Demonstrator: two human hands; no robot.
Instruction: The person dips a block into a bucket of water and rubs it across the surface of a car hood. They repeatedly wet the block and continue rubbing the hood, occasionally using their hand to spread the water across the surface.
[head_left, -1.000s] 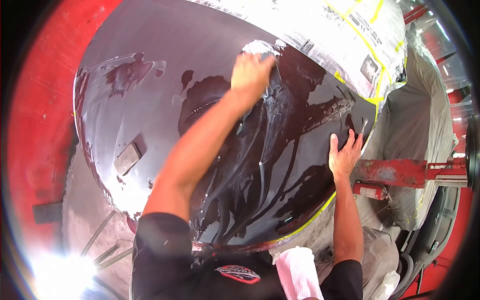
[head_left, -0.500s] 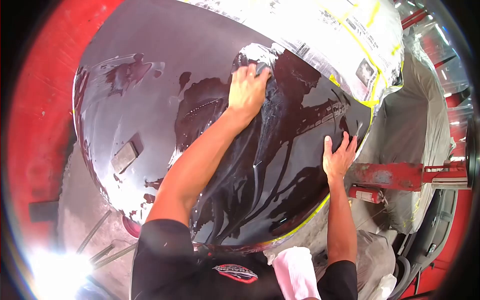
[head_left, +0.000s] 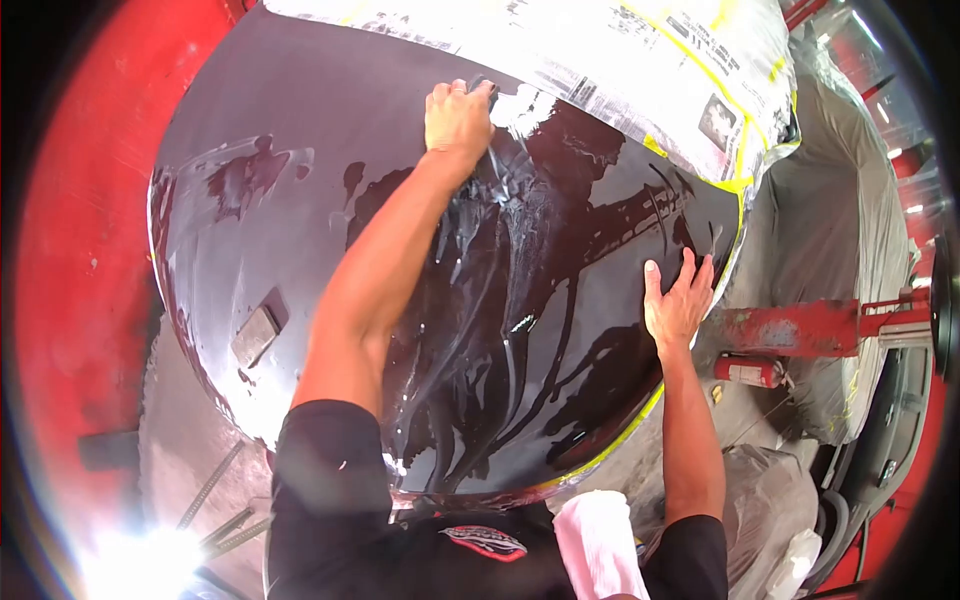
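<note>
A car hood (head_left: 330, 110), dark, wet and streaked with milky residue, fills the middle of the head view. Close to the hood's far edge, my left hand (head_left: 458, 125) is closed on a dark sanding block (head_left: 482, 86), pressed to the surface. Most of that block is hidden under my fingers. My right hand (head_left: 678, 305) lies with fingers spread on the hood near its right edge and holds nothing. A second block (head_left: 256, 336), grey and rectangular, rests on the left part of the hood.
Masking paper (head_left: 600, 50) with yellow tape covers the area beyond the hood. At right are a red lift arm (head_left: 785, 328), a fire extinguisher (head_left: 748, 370) and a plastic-draped shape (head_left: 815, 210). A white cloth (head_left: 598, 545) hangs at my chest. A bright light (head_left: 140, 565) glares lower left.
My left hand has slid the sanding block up and to the left across the hood. My right hand stays at nearly the same spot. The view has shifted slightly.
</note>
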